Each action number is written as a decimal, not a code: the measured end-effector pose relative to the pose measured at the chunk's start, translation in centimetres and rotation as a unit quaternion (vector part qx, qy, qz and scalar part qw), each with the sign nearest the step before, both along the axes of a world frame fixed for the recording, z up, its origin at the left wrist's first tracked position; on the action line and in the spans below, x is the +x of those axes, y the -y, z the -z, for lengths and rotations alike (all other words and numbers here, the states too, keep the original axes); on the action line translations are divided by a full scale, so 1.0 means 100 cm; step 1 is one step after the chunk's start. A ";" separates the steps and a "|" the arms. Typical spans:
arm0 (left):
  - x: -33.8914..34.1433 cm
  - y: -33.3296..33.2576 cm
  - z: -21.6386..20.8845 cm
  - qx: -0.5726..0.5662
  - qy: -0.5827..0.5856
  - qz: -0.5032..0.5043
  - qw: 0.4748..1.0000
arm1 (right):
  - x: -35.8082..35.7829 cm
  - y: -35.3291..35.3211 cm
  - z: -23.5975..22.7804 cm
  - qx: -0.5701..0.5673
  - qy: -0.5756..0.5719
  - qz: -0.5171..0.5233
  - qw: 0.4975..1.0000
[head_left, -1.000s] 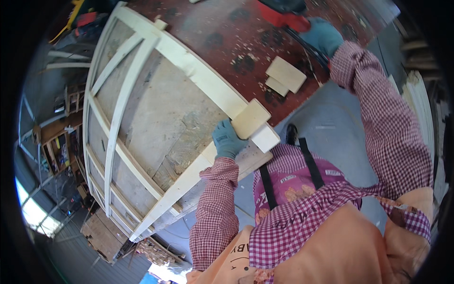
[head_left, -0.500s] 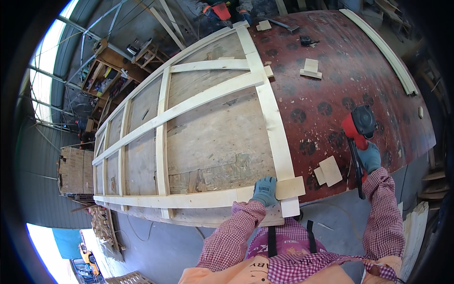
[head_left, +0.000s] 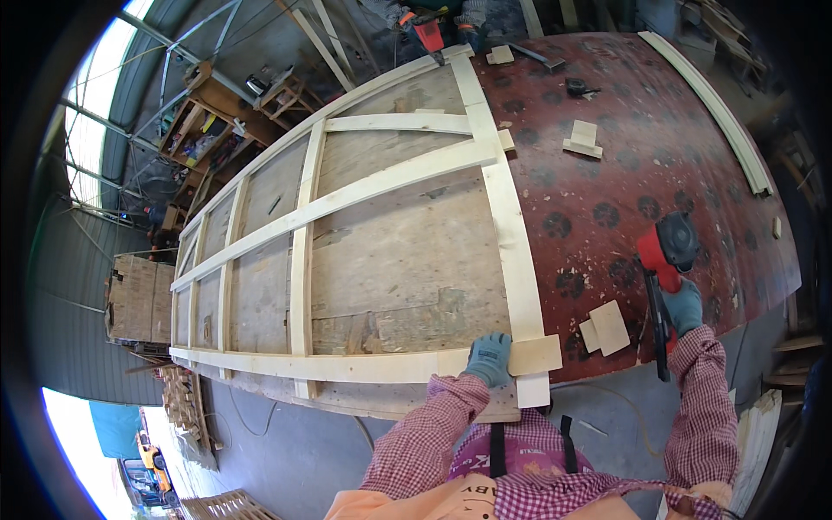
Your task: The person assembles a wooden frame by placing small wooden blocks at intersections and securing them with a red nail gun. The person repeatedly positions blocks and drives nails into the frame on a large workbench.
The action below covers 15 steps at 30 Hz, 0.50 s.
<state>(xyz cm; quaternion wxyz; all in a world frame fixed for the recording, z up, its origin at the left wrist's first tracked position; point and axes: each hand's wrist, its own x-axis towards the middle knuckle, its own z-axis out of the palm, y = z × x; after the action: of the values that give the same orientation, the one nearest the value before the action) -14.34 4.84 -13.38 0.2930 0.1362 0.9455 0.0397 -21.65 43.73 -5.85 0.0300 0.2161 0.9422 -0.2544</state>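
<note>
My left hand (head_left: pixel 490 359), in a grey-blue glove, is closed on the near rail of a pale wooden frame (head_left: pixel 407 366). Right beside its fingers, a small flat wood block (head_left: pixel 535 354) lies over the frame's near right corner. My right hand (head_left: pixel 684 307), gloved alike, grips a red and black nail gun (head_left: pixel 669 251) by its handle. The tool is held over the red-brown board, apart from the frame. Between the two hands, two overlapping wood blocks (head_left: pixel 605 328) rest on that board.
The red-brown board (head_left: pixel 598 208) also carries more small blocks (head_left: pixel 583 139), a black tape measure (head_left: pixel 579 87) and a long pale strip (head_left: pixel 706 108). Across the table, a co-worker's gloved hands hold another red nail gun (head_left: pixel 428 35). A hose (head_left: pixel 620 396) runs over the floor.
The view has shifted slightly. The co-worker's nail gun has come closer to the frame's far corner. My two hands keep nearly the same places and grips.
</note>
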 end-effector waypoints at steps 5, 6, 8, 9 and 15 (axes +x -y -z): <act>-0.001 0.001 0.000 0.002 0.006 0.004 1.000 | -0.002 -0.003 0.004 -0.005 0.009 0.005 1.000; -0.001 0.001 0.001 0.004 0.003 0.006 1.000 | -0.002 -0.006 0.008 -0.003 0.010 0.006 1.000; 0.000 0.001 0.002 0.005 -0.004 0.007 1.000 | -0.004 -0.008 0.012 -0.006 0.017 0.013 1.000; 0.001 0.001 0.001 0.007 -0.008 0.003 1.000 | -0.004 -0.007 0.013 -0.009 0.021 0.016 1.000; 0.001 0.001 -0.001 0.009 -0.010 -0.003 1.000 | -0.004 -0.010 0.020 -0.005 0.021 0.008 1.000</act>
<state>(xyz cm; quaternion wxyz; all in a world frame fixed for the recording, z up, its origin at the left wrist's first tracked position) -14.21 4.75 -13.30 0.2825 0.1367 0.9483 0.0475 -22.02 44.75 -7.80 0.0490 0.2290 0.9383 -0.2546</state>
